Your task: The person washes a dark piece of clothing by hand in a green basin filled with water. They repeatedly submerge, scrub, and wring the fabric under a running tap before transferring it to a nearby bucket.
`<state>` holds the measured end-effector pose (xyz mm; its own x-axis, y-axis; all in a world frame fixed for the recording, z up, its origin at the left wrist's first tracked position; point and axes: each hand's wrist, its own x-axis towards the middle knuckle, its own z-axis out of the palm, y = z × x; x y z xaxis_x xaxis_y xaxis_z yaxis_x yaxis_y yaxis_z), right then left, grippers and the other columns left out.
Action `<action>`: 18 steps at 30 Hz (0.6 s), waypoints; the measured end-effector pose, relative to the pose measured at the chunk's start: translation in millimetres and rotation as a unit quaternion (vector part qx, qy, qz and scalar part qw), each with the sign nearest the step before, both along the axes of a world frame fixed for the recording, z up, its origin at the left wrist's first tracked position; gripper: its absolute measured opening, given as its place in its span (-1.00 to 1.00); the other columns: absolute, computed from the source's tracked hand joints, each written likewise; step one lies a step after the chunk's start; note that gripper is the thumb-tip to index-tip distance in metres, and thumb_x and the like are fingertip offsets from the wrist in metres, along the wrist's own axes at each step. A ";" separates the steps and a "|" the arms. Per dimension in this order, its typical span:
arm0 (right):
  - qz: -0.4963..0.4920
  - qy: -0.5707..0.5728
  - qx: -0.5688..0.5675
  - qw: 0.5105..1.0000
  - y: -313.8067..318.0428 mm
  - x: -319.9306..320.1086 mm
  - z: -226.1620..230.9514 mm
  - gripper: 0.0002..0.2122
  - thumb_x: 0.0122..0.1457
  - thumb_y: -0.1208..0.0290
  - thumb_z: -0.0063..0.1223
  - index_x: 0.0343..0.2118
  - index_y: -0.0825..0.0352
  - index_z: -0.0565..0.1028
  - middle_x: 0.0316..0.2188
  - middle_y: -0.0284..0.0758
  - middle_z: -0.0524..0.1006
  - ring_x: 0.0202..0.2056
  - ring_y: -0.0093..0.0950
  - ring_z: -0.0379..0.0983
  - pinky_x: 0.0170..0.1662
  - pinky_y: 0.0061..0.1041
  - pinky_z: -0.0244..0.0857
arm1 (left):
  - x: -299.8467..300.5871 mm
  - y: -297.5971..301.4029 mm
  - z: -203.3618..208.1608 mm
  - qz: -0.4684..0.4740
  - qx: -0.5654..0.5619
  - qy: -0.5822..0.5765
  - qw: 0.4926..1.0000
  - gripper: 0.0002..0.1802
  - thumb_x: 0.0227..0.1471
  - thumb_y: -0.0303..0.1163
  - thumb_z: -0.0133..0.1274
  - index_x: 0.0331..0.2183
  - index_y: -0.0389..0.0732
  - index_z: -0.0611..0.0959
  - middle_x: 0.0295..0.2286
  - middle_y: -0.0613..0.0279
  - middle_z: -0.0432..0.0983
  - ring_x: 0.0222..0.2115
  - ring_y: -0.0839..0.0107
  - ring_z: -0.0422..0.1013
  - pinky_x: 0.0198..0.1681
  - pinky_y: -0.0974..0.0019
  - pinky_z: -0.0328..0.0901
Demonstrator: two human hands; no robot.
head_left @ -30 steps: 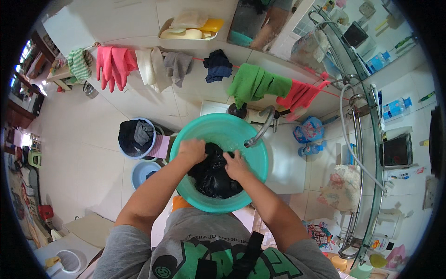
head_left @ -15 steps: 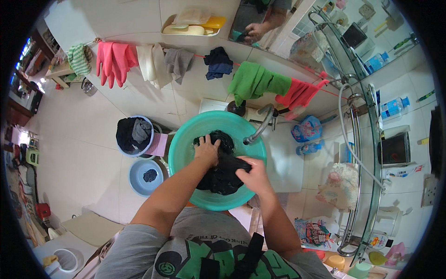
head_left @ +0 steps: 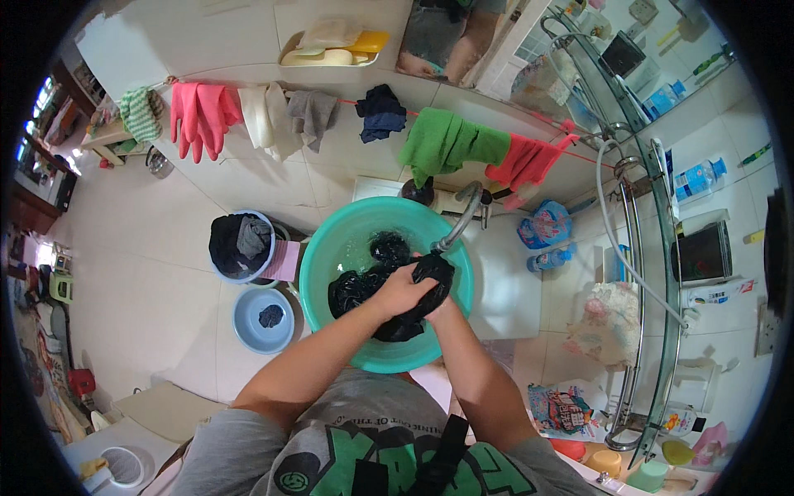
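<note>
My left hand (head_left: 399, 293) grasps a wet black cloth (head_left: 432, 275), thumb pressed over its bunched end; my right hand (head_left: 442, 311) is under that bunch, mostly hidden, so I cannot tell how its fingers close. The cloth sits inside a round turquoise plastic basin (head_left: 347, 238), partly in shallow water. Big green block lettering with a smaller dark line above it covers my grey T-shirt (head_left: 351, 401); a white pouch (head_left: 565, 411) carries colourful print, and a clear-and-blue plastic bottle (head_left: 699, 179) wears a label. The basin's right rim overlaps a white sink counter (head_left: 513, 289), and a curved chrome faucet (head_left: 465, 219) reaches over it, tight above my hands. Inside, bare room lies toward the upper left; beyond the left rim stands a small light-blue round bowl (head_left: 250, 331), then open pale tiled floor (head_left: 149, 289).
</note>
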<state>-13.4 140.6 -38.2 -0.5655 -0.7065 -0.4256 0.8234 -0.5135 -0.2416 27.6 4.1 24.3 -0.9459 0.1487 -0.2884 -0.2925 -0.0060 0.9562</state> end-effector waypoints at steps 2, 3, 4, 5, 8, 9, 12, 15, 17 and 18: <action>-0.020 -0.033 0.064 0.997 -13.3 6.8 5.8 -0.68 0.27 -0.01 -0.09 -0.14 0.10 0.52 -0.18 -0.33 0.58 -0.13 -0.36 0.52 -0.01 -0.25 0.39 | 0.4 2.5 -4.1 0.091 -0.307 0.154 0.935 -0.57 0.04 -0.28 0.12 -0.11 -0.37 0.58 -0.26 -0.29 0.53 -0.24 -0.20 0.49 -0.15 0.00 0.42; -0.012 -0.085 0.072 0.994 -14.2 9.3 5.3 -0.69 0.27 0.01 -0.09 -0.16 0.11 0.53 -0.18 -0.34 0.58 -0.13 -0.35 0.52 0.00 -0.25 0.38 | -2.8 -3.0 -6.9 0.062 -0.378 0.121 0.916 -0.59 0.02 -0.25 0.15 -0.13 -0.32 0.60 -0.28 -0.18 0.55 -0.26 -0.13 0.52 -0.18 -0.04 0.43; 0.036 -0.061 0.173 0.982 -21.9 15.2 36.0 -0.71 0.28 0.06 -0.06 -0.14 0.13 0.53 -0.11 -0.34 0.56 -0.09 -0.36 0.50 0.04 -0.32 0.36 | -5.4 -13.7 -16.9 0.055 -0.423 0.124 0.896 -0.58 0.02 -0.24 0.16 -0.13 -0.31 0.59 -0.28 -0.15 0.54 -0.27 -0.10 0.52 -0.19 -0.03 0.43; 0.041 0.002 0.235 0.971 -16.9 18.9 26.2 -0.71 0.27 0.12 -0.02 -0.11 0.20 0.54 -0.08 -0.31 0.55 -0.06 -0.36 0.49 0.05 -0.34 0.36 | -7.9 -20.2 -18.1 0.039 -0.464 0.131 0.875 -0.58 0.02 -0.22 0.17 -0.14 -0.30 0.59 -0.28 -0.12 0.54 -0.29 -0.08 0.53 -0.20 -0.03 0.44; 0.016 0.062 0.422 0.904 3.7 30.8 25.2 -0.67 0.25 0.27 -0.01 0.00 0.34 0.46 -0.11 -0.26 0.56 -0.08 -0.31 0.49 0.03 -0.34 0.35 | -17.2 -47.4 -21.7 -0.076 -0.584 0.085 0.804 -0.46 -0.03 -0.08 0.21 -0.07 -0.21 0.58 -0.07 0.02 0.44 0.02 0.09 0.36 0.02 0.03 0.33; -0.004 0.114 0.459 0.881 11.1 33.7 34.7 -0.65 0.23 0.31 -0.03 0.02 0.39 0.43 -0.13 -0.22 0.56 -0.08 -0.28 0.49 0.03 -0.32 0.35 | -17.3 -55.2 -22.7 -0.100 -0.621 0.080 0.774 -0.37 -0.06 0.01 0.23 -0.03 -0.18 0.58 0.03 0.03 0.37 0.15 0.12 0.24 0.14 -0.01 0.25; -0.018 0.292 0.549 0.783 40.3 33.6 37.2 -0.61 0.22 0.38 -0.02 0.09 0.41 0.36 -0.12 -0.18 0.56 -0.09 -0.26 0.50 0.02 -0.33 0.35 | -16.2 -55.9 -9.4 -0.127 -0.647 0.056 0.750 -0.10 -0.15 0.13 0.27 0.15 -0.16 0.44 0.26 -0.03 0.05 0.30 0.08 -0.03 0.30 -0.21 -0.08; 0.038 0.424 0.708 0.563 31.6 44.2 51.1 -0.38 0.07 0.48 0.05 0.24 0.34 0.15 -0.05 0.09 0.46 0.00 0.01 0.41 0.11 -0.19 0.27 | -11.6 -44.6 -5.4 -0.163 -0.676 0.108 0.711 0.08 -0.19 0.22 0.26 0.27 -0.10 0.28 0.36 0.01 -0.25 0.35 0.08 -0.18 0.31 -0.34 -0.26; 0.008 0.571 0.681 0.459 12.4 49.8 61.1 -0.26 0.02 0.51 0.08 0.31 0.30 0.05 0.15 0.17 0.24 0.15 0.12 0.21 0.20 -0.11 0.16 | -13.1 -45.8 -24.9 -0.228 -0.653 0.157 0.705 0.08 -0.21 0.12 0.32 0.29 -0.01 0.25 0.36 0.03 -0.30 0.36 0.04 -0.20 0.27 -0.41 -0.16; 0.042 0.595 0.677 0.431 3.7 53.6 63.6 -0.19 0.00 0.53 0.14 0.34 0.28 0.00 0.25 0.17 0.04 0.20 0.16 0.07 0.26 -0.04 0.06 | -15.3 -48.3 -33.8 -0.273 -0.635 0.175 0.701 0.07 -0.21 0.08 0.34 0.29 0.02 0.25 0.36 0.02 -0.28 0.35 0.02 -0.18 0.25 -0.43 -0.11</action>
<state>40.2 144.3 25.4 -0.9493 -0.3050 0.0762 -0.2952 0.7812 -0.5501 12.2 -44.2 -9.5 -0.8937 0.3495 -0.2813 0.3339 0.9369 0.1034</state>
